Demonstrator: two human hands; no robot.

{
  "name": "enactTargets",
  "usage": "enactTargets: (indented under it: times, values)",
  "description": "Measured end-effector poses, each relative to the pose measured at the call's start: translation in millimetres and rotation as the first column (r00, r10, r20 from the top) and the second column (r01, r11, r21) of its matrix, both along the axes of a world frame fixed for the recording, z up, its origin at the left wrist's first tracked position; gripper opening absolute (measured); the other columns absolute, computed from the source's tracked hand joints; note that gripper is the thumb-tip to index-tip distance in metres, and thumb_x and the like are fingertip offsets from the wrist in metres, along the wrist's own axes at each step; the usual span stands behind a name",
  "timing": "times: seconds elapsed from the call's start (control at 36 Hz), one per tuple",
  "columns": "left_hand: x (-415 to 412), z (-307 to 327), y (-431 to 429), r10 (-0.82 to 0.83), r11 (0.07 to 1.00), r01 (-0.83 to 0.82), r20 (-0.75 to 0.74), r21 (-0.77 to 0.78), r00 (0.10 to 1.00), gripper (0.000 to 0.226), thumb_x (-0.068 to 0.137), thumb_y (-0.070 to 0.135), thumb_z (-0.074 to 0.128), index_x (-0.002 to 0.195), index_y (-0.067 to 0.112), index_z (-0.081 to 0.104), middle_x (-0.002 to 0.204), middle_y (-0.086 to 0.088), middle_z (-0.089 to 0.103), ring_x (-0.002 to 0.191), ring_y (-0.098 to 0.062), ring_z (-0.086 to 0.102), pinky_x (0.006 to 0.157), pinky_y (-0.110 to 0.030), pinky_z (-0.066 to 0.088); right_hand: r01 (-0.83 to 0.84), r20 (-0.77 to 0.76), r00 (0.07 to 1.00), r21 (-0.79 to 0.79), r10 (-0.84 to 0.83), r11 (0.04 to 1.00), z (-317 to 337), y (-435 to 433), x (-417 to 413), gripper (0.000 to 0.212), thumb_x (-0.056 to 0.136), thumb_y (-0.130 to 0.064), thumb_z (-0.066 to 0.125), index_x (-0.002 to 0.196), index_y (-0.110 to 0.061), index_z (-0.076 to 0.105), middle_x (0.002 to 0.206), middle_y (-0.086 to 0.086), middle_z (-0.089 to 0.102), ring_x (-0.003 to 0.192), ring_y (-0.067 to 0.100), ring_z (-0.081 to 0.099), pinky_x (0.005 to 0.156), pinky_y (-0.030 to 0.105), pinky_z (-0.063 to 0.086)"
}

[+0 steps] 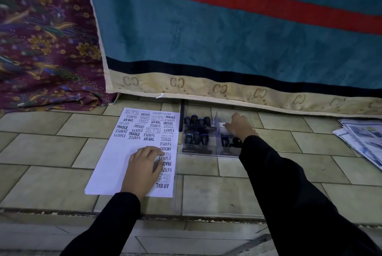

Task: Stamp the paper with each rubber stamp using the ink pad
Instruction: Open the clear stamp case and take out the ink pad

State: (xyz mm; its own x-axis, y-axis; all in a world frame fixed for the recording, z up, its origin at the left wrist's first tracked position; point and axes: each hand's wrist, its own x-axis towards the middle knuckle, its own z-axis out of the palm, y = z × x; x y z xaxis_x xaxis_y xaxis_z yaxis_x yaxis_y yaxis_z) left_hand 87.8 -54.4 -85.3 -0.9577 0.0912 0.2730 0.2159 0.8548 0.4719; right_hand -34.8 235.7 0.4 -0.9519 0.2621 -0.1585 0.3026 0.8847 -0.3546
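Open over bare tiles (299, 144) right of the clear box (198, 153); blocked just beyond it by a hanging blanket (227, 49); crowded inside with upright stamps (196, 138) and a divider (217, 124); hemmed left by paper (115, 162); crossed at the right by a sleeve (268, 165).

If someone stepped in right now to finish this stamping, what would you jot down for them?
Left hand: flat on the paper, holding it down.
Right hand: in the clear box, fingers curled at a white-labelled stamp; hold unclear.
Other stamps stand in the box, right of the paper.
Done: many prints along the top and right edge.
Left: lower left of the sheet is blank; ink pad not seen.
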Motion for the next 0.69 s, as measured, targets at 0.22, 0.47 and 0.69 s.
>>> enactTargets:
  times: [0.22, 0.47, 0.69]
  values:
    - [0, -1, 0, 0.000, 1.000, 0.000, -0.007, 0.013, 1.000, 0.020, 0.089, 0.023, 0.060, 0.108, 0.028, 0.063, 0.113, 0.012, 0.058, 0.107, -0.014, 0.050, 0.090, -0.030, 0.035, 0.031, -0.217, 0.972, -0.269, -0.091, 0.963, -10, 14, -5, 0.041, 0.080, -0.011, 0.072, 0.118, -0.005, 0.059, 0.124, 0.016, 0.057, 0.109, 0.027, 0.056, 0.086, 0.026, 0.042]
    - [-2, 7, 3, -0.012, 1.000, 0.013, 0.024, -0.026, 1.000, 0.017, 0.091, 0.023, 0.056, 0.107, 0.026, 0.060, 0.111, 0.012, 0.056, 0.102, -0.013, 0.050, 0.086, -0.029, 0.035, -0.137, -0.581, 0.788, -0.488, -0.204, 0.862, 16, 6, 29, 0.021, 0.081, -0.008, 0.069, 0.098, -0.020, 0.064, 0.097, -0.005, 0.064, 0.089, 0.011, 0.058, 0.079, 0.023, 0.049]
    - [-9, 19, 1, -0.051, 0.991, 0.063, 0.098, -0.120, 0.994, 0.021, 0.093, 0.027, 0.054, 0.113, 0.024, 0.059, 0.115, 0.005, 0.054, 0.107, -0.017, 0.048, 0.087, -0.033, 0.039, -0.148, -0.418, 0.859, -0.756, -0.295, 0.637, 22, -36, 99, 0.024, 0.082, -0.007, 0.067, 0.104, -0.017, 0.062, 0.105, 0.004, 0.068, 0.091, 0.016, 0.067, 0.074, 0.032, 0.059]
